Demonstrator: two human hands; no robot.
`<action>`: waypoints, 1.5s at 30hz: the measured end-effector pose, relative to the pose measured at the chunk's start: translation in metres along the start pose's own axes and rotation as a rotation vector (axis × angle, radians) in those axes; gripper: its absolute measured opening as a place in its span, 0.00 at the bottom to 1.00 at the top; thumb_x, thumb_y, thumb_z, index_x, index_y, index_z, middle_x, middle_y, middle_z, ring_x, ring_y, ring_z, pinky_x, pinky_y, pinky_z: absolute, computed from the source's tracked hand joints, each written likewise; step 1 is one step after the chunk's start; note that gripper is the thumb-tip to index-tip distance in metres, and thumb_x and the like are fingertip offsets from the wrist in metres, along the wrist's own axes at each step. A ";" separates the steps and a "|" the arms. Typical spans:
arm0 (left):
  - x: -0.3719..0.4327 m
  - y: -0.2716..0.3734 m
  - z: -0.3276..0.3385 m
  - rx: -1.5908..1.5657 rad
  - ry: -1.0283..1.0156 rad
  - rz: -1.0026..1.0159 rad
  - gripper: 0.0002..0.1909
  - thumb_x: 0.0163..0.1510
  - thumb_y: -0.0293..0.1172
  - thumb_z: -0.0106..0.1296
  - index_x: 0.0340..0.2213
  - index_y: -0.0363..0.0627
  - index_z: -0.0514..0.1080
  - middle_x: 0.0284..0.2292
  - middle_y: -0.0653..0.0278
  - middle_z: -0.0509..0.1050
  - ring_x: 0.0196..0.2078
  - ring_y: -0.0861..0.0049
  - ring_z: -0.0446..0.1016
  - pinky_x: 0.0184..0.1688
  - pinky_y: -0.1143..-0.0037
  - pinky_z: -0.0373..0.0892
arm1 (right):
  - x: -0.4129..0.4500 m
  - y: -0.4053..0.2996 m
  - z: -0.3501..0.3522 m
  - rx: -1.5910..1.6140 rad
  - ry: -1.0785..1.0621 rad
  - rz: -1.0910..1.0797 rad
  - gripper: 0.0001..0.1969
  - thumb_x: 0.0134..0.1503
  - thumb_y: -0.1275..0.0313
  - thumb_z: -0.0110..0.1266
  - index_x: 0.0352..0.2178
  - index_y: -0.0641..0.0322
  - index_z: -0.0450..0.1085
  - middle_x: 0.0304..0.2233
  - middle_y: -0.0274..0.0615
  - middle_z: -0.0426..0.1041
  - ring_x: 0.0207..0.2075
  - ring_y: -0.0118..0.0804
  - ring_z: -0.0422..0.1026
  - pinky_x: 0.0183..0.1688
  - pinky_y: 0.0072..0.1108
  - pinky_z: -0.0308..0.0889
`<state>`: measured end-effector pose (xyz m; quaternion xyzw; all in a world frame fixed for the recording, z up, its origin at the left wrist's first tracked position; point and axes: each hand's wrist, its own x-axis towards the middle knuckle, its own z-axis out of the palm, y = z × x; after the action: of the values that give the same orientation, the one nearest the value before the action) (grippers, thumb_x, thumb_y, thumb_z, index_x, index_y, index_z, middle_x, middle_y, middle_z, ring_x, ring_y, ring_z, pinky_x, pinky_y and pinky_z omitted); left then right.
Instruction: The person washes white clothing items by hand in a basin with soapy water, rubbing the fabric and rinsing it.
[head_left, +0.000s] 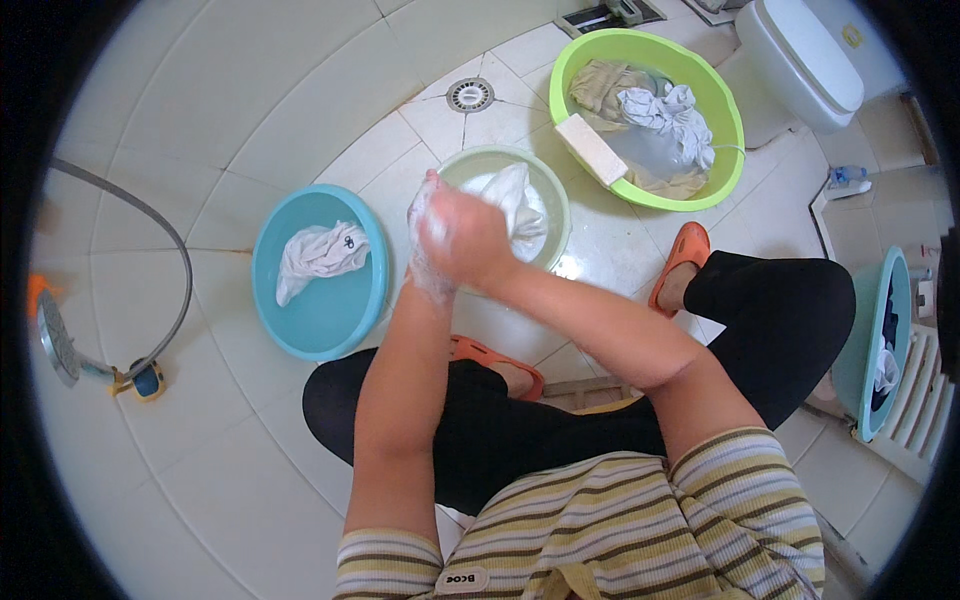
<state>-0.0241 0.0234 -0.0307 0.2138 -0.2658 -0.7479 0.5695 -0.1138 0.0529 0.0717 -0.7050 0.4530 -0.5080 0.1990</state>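
My left hand (429, 240) is covered in white suds, at the left rim of the pale green basin (561, 199). Against it my right hand (472, 236) is pressed, blurred, with its fingers curled over white foam or cloth; which of the two cannot be told. A white wet cloth (517, 202) lies in the pale basin beside my right hand, partly hidden by it. Left of my hands, a blue basin (379, 277) holds a crumpled whitish garment (322, 251).
A lime green tub (731, 127) holds soaking garments, with a white bar-shaped block (591, 148) on its rim. A floor drain (470, 95) lies beyond the basins. Left is a shower head (58, 337) with a hose; right, a toilet (806, 60) and a light blue basin (862, 360).
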 end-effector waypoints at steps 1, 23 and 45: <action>-0.005 -0.002 -0.003 0.306 -0.031 0.034 0.17 0.58 0.45 0.38 0.40 0.47 0.65 0.32 0.66 0.69 0.37 0.79 0.69 0.40 0.77 0.66 | 0.000 0.007 0.001 0.004 -0.003 0.000 0.09 0.47 0.67 0.51 0.24 0.62 0.66 0.19 0.54 0.68 0.23 0.54 0.69 0.26 0.37 0.64; 0.006 0.048 0.094 0.240 0.230 -0.054 0.17 0.54 0.37 0.44 0.41 0.37 0.63 0.37 0.57 0.70 0.42 0.69 0.69 0.48 0.71 0.64 | 0.054 0.110 -0.102 0.606 -0.621 0.812 0.14 0.39 0.70 0.59 0.30 0.62 0.71 0.32 0.41 0.74 0.35 0.33 0.71 0.42 0.25 0.64; 0.014 -0.041 0.045 -0.615 -0.474 0.426 0.16 0.56 0.36 0.36 0.45 0.45 0.60 0.40 0.64 0.66 0.45 0.75 0.65 0.47 0.75 0.62 | 0.018 0.015 0.000 -0.110 -0.063 0.171 0.14 0.37 0.67 0.56 0.25 0.66 0.69 0.20 0.55 0.70 0.25 0.53 0.70 0.29 0.35 0.66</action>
<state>-0.0856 0.0249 -0.0228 -0.2025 -0.1922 -0.6864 0.6715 -0.1193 0.0298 0.0701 -0.6894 0.5322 -0.4409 0.2167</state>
